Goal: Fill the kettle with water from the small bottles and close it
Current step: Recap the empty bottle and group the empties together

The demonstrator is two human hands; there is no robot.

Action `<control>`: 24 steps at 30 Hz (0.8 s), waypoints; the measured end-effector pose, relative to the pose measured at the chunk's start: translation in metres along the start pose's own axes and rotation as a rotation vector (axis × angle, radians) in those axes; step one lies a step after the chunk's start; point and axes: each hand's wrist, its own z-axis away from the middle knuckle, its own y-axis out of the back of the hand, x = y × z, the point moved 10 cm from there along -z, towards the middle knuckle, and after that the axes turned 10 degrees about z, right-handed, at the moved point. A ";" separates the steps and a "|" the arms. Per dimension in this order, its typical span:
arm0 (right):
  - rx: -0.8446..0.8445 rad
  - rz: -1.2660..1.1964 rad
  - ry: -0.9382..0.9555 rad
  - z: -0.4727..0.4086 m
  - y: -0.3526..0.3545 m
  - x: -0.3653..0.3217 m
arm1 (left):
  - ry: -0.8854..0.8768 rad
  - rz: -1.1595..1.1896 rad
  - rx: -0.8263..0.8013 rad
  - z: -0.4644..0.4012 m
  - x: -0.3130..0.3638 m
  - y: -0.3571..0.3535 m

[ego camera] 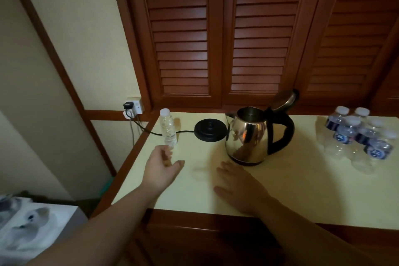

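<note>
A steel kettle (250,138) with a black handle stands on the cream table top (291,190), its lid (284,100) tipped open at the back. One small capped bottle (168,128) without a label stands upright at the table's left edge. My left hand (162,167) hovers just in front of that bottle, fingers loosely curled, holding nothing. My right hand (239,188) lies flat, fingers spread, on the table in front of the kettle. Several small labelled bottles (358,136) stand grouped at the right.
The kettle's black base (209,130) sits left of the kettle, its cord running behind the bottle to a wall socket (133,106). Brown louvred doors (216,39) rise behind the table. A printed cloth (28,227) lies low at the left.
</note>
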 end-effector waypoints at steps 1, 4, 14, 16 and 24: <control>-0.012 0.027 -0.004 0.000 -0.002 0.000 | 0.023 0.016 0.019 -0.006 0.000 0.004; -0.024 0.065 -0.011 0.000 -0.004 0.000 | 0.092 0.085 0.085 -0.030 0.001 0.015; -0.048 0.043 -0.038 0.001 -0.004 0.001 | 0.133 0.222 0.042 -0.114 0.014 0.018; -0.057 0.023 -0.043 0.000 -0.007 0.004 | 0.132 0.268 0.016 -0.103 0.018 0.010; 0.042 -0.232 -0.162 -0.009 0.026 0.023 | 0.041 0.407 -0.233 -0.022 0.021 -0.047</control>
